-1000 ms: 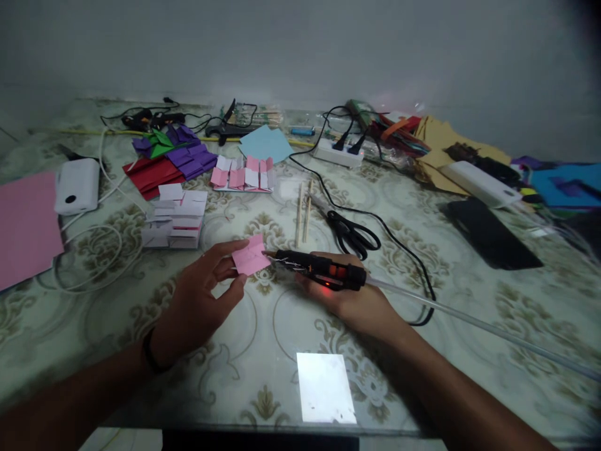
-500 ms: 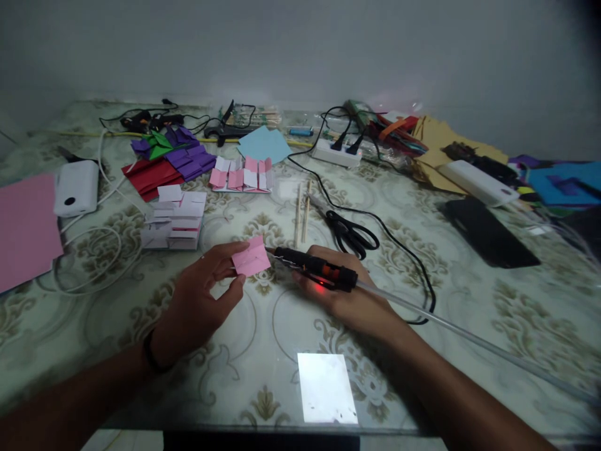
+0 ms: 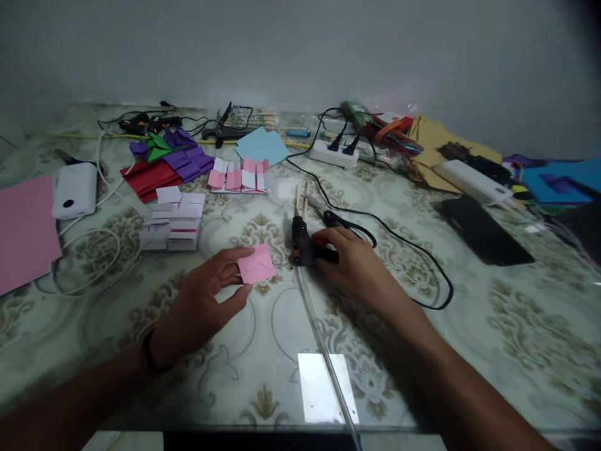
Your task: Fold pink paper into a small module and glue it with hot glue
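Observation:
My left hand pinches a small folded pink paper piece between thumb and fingers, just above the patterned table. My right hand grips a black hot glue gun that now stands on the table right of the paper, nozzle pointing away from me. A long clear glue stick sticks out of its back toward me. The gun's black cord loops away to the right.
Black scissors and two wooden sticks lie just beyond the gun. Stacks of folded white, pink-white, purple and red paper sit at the left. A power strip, white power banks, a black phone and coloured sheets line the back.
My right hand has swung the glue gun from lying sideways with its tip at the pink paper to standing farther back, stick now pointing toward me. The left hand keeps the paper.

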